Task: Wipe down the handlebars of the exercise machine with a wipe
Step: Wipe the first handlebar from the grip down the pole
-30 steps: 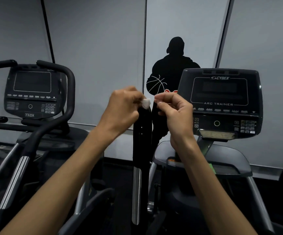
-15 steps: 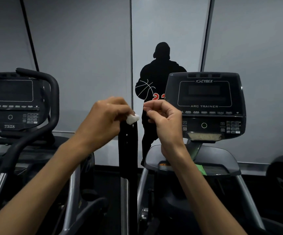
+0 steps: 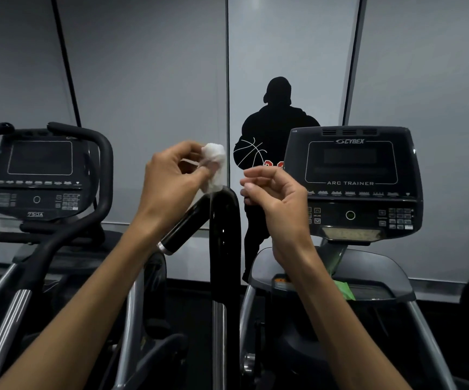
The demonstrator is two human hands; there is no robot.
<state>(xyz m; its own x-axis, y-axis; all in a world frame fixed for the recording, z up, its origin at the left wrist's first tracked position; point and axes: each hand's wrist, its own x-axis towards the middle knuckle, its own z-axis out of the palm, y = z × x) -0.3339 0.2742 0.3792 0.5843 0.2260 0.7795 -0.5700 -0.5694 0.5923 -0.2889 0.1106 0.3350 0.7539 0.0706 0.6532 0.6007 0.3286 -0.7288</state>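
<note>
Centrally, the left hand [image 3: 171,184] pinched a crumpled white wipe [image 3: 214,164] between thumb and fingertips, the wipe's lower edge touching the top bend of the glossy black handlebar [image 3: 224,235]. Just right of that bend the right hand [image 3: 276,204] hovered apart from the bar, fingers loosely curled and thumb near the forefinger; whether it held anything could not be told. Beyond the right hand stood a console [image 3: 351,181] marked ARC TRAINER. Left of the left hand stood a second console [image 3: 39,175].
</note>
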